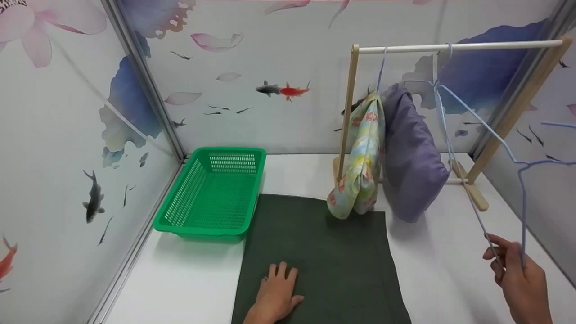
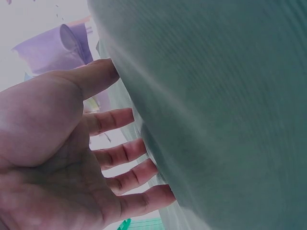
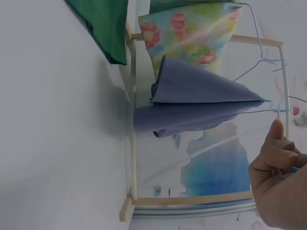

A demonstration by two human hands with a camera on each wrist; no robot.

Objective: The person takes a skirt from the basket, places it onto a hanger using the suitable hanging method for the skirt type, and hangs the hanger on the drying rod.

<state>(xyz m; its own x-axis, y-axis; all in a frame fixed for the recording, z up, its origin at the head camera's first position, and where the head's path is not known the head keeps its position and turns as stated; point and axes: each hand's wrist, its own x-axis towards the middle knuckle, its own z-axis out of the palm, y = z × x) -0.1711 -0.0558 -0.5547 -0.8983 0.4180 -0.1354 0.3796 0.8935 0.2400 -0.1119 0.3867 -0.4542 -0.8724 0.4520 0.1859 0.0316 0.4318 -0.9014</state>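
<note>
A dark green cloth point(image 1: 333, 252) is spread flat on the white table, and my left hand point(image 1: 276, 292) rests on it near the front. In the left wrist view, the fingertips touch the green cloth and the fingers are nearly straight. At the right, my right hand point(image 1: 524, 281) grips a blue wire clothes hanger point(image 1: 524, 207) above the table. Its arms reach up and to the right, partly out of frame. The right wrist view shows the right hand point(image 3: 278, 177) with curled fingers; most of the held hanger is hidden there.
A wooden rack with a white rail point(image 1: 508, 45) stands at the back right. A floral cloth point(image 1: 370, 135) and a purple cloth point(image 1: 411, 157) hang from it on hangers. A green plastic basket point(image 1: 202, 232) stands at the back left. Printed wall panels enclose the table.
</note>
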